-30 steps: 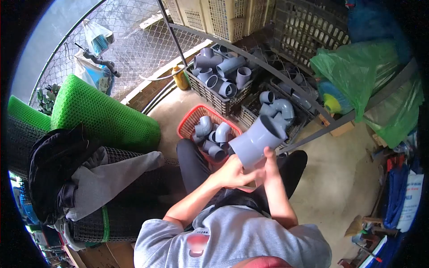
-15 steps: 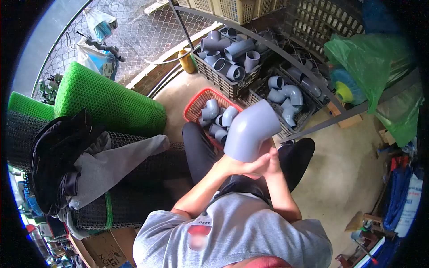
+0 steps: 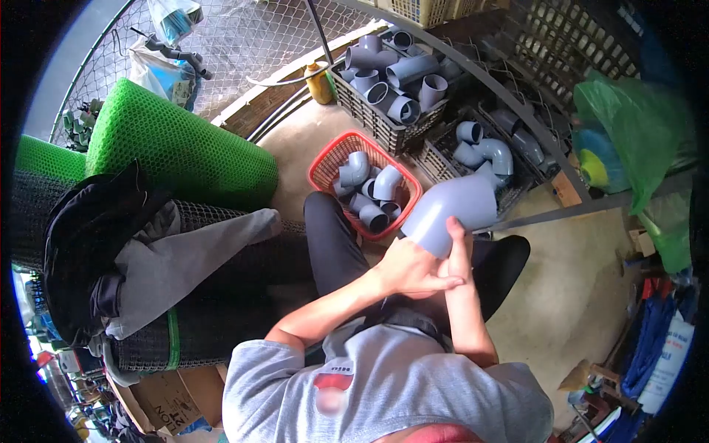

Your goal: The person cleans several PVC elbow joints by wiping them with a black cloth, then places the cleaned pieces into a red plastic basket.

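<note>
Concrete floor point(image 3: 569, 295) open at right; red basket point(image 3: 326, 159), crates point(image 3: 375, 122) crowd front; left hand point(image 3: 408, 270), right hand point(image 3: 456, 255) both grasp grey pipe elbow point(image 3: 456, 208).

Single head-worn fisheye view, steeply down and forward; close over lap, red basket point(image 3: 329, 159) just beyond.

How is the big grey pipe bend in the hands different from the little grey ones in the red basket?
The big pipe bend is much larger than the small pipe bends. The big pipe bend is held up in the right hand, alone; the small pipe bends lie piled together in the red basket. All are grey, curved and hollow.
</note>
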A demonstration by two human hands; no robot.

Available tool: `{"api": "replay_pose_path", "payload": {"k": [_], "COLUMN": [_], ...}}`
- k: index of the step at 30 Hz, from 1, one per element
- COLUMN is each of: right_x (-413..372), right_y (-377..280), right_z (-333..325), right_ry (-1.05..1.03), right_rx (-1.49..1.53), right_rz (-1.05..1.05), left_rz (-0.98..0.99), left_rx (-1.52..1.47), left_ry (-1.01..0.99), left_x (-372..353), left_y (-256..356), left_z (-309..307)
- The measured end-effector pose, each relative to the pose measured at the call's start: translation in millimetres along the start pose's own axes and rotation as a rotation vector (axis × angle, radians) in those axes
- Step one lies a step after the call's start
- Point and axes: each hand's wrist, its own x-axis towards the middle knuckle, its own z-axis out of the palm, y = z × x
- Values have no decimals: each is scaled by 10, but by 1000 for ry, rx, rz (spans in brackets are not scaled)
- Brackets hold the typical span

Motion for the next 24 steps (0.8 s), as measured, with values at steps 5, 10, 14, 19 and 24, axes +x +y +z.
{"api": "replay_pose_path", "payload": {"k": [5, 10, 14, 19, 24], "right_x": [157, 649, 1126, 2086, 2722], "right_y": [142, 662, 980, 1645, 2577], "right_z": [33, -390, -626, -927, -1052], "right_ry": [37, 176, 225, 214, 228], "right_rx": [-31, -76, -128, -573, -1353], "right_rz": [31, 34, 76, 63, 244], "left_rz": [73, -438, -589, -907, -966], "left_rx": [-95, -1002, -1612, -1434, -1208], "left_ry": [146, 258, 608, 617, 758], "left_x": [46, 24, -36, -644, -1021], "left_y": [-261, -517, -919, -1435, -1680], "left_z": [162, 605, 768, 571, 342]}}
